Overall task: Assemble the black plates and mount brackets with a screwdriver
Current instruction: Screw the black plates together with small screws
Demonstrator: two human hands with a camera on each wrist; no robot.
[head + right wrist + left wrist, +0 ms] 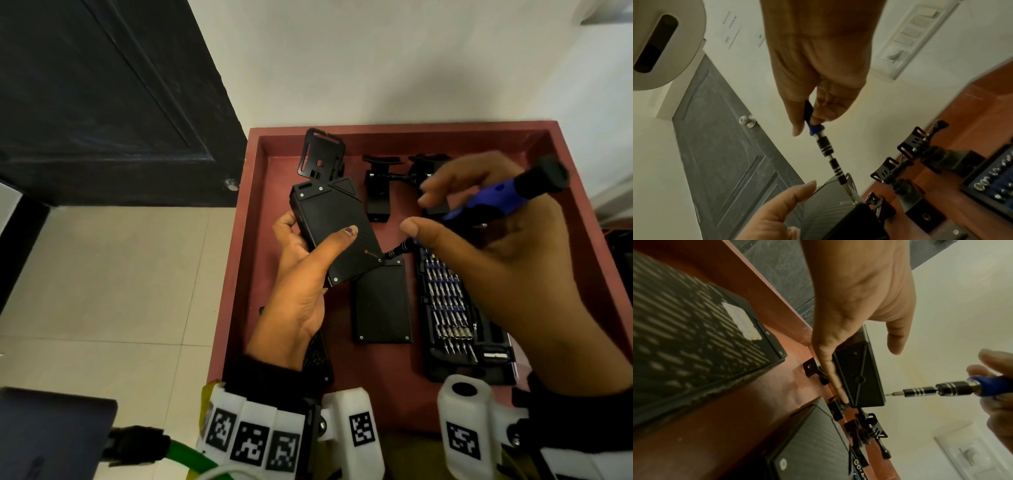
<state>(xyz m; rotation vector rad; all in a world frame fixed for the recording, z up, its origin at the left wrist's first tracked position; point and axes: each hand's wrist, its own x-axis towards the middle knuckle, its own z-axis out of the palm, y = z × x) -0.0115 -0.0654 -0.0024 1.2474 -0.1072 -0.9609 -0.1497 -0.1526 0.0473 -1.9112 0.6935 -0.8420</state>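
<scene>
My left hand [301, 274] grips a black plate assembly [337, 228] lifted above the red tray [376, 394], thumb lying across its ribbed face. My right hand [486, 246] holds a blue-and-black screwdriver [496, 200]; its bit tip [382, 259] sits on a screw at the plate's lower right corner. In the left wrist view the plate assembly [858, 378] shows its underside and the screwdriver [941, 390] points at its edge. In the right wrist view the screwdriver [828, 151] shaft runs down to the plate assembly [830, 204]. A second black plate [382, 305] lies flat in the tray.
An open bit case [459, 318] lies at the tray's right. Black mount brackets [376, 185] and a slotted bracket [322, 156] stand at the tray's back. A perforated black panel [690, 340] lies near my left wrist. A dark door [102, 96] is at left.
</scene>
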